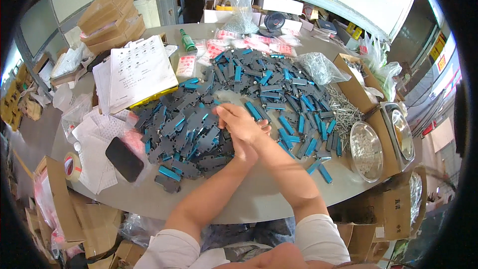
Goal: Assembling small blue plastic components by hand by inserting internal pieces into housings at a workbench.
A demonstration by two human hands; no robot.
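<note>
Forearms cross at table centre: my right hand folds over my left hand; what they clasp, I cannot tell. Grey-and-blue parts heap from nine to one o'clock, left hand nearer.

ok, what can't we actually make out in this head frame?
- Whatever the left hand and right hand hold: clasped together, fingers cover it.
- Contents of the steel bowl: too small, bent by the fisheye rim.
- Sheet of paper: print too small.
- Cardboard boxes: cut off by the frame edge.
</note>
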